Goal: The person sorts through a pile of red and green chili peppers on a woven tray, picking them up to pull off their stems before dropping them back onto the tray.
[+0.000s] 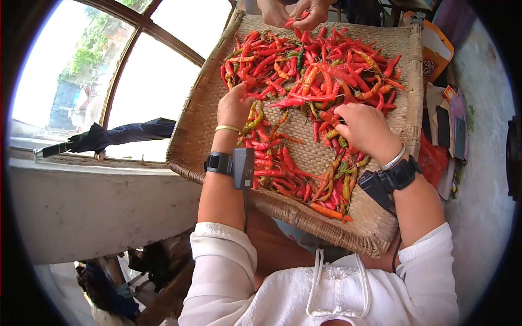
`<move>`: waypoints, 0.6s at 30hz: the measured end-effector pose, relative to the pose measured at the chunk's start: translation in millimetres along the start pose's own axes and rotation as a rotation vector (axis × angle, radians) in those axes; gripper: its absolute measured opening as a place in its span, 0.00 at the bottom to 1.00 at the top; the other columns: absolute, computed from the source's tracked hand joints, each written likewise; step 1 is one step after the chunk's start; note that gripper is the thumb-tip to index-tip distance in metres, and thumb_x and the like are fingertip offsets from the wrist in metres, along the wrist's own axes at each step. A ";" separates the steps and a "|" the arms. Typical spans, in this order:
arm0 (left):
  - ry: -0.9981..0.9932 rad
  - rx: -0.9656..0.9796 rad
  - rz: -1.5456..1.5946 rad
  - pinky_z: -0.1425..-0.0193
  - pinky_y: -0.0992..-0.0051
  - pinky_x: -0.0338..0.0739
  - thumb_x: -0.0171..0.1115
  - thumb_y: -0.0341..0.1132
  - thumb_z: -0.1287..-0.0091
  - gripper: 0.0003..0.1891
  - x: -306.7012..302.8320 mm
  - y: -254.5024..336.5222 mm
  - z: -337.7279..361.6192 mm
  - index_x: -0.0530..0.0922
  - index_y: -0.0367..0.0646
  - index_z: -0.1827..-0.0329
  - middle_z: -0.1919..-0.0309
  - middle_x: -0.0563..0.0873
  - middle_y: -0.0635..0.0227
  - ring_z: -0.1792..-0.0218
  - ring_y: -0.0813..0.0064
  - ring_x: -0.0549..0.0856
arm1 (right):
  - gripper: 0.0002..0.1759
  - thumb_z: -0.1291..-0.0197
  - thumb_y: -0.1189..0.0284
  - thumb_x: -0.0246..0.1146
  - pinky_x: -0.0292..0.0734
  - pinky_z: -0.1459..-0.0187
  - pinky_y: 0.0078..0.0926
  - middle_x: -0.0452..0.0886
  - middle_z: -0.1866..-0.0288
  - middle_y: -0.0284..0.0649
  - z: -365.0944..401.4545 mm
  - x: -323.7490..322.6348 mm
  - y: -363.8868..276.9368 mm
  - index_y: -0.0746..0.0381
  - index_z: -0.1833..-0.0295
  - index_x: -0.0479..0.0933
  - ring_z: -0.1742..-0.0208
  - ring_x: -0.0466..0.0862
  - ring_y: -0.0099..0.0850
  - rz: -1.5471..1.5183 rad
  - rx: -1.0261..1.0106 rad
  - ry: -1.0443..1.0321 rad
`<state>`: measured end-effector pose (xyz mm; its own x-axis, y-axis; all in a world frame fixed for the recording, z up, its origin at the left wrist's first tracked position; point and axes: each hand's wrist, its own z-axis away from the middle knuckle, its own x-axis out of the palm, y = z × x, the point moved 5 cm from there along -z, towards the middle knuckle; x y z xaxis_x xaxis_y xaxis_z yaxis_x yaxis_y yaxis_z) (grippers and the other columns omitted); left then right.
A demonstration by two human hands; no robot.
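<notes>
Both our hands are in a woven tray of chillies by the window.

At the far left a folded dark umbrella (117, 136) lies on the window sill (81, 163). Just right of it the woven tray (198, 136) lies in front of us and holds a loose heap of chillies (321, 76). They are mostly red with some orange and green, and spread from its far edge down to the near rim. Our left hand (235, 108) lies knuckles-up at the heap's left edge, fingers curled down among the pods; we cannot tell whether they grip any. Our right hand (367, 129) rests mid-tray, fingers bent onto the pods, its hold equally unclear. Another person's hands (296, 12) pinch red pods at the far edge.
</notes>
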<state>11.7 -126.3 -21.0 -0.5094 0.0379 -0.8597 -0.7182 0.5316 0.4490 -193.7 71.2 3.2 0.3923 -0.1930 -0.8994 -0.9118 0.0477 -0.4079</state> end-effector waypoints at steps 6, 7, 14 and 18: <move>-0.563 -0.109 -0.368 0.57 0.63 0.76 0.62 0.45 0.48 0.12 26.4 -7.6 21.9 0.82 0.49 0.67 0.67 0.83 0.58 0.61 0.59 0.82 | 0.14 0.53 0.67 0.65 0.75 0.59 0.39 0.77 0.67 0.43 3.9 14.4 -4.2 0.59 0.59 0.76 0.60 0.79 0.42 0.048 -0.013 -0.294; -0.576 -0.058 -0.416 0.57 0.63 0.76 0.63 0.45 0.48 0.12 30.9 -9.2 22.7 0.82 0.48 0.67 0.65 0.83 0.59 0.59 0.59 0.82 | 0.13 0.54 0.67 0.65 0.75 0.59 0.38 0.76 0.65 0.42 5.9 18.8 -3.3 0.58 0.61 0.78 0.60 0.79 0.42 0.017 -0.040 -0.328; -0.564 -0.036 -0.411 0.56 0.64 0.76 0.59 0.41 0.47 0.10 31.6 -1.0 20.2 0.83 0.48 0.67 0.64 0.83 0.60 0.60 0.59 0.81 | 0.07 0.51 0.71 0.59 0.75 0.58 0.36 0.76 0.62 0.42 12.0 36.3 8.4 0.58 0.65 0.80 0.58 0.80 0.39 0.166 0.015 -0.453; -0.286 0.102 -0.222 0.60 0.63 0.76 0.58 0.42 0.47 0.11 8.5 26.1 18.7 0.82 0.46 0.69 0.70 0.83 0.57 0.65 0.58 0.81 | 0.07 0.53 0.72 0.61 0.76 0.58 0.35 0.77 0.61 0.41 12.3 37.6 7.0 0.59 0.67 0.81 0.57 0.80 0.38 0.161 -0.012 -0.502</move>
<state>-2.5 -96.3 -21.2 -0.1833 0.1397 -0.9731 -0.7380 0.6343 0.2301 -183.9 76.4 -35.4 0.2544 0.3088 -0.9165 -0.9655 0.0261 -0.2592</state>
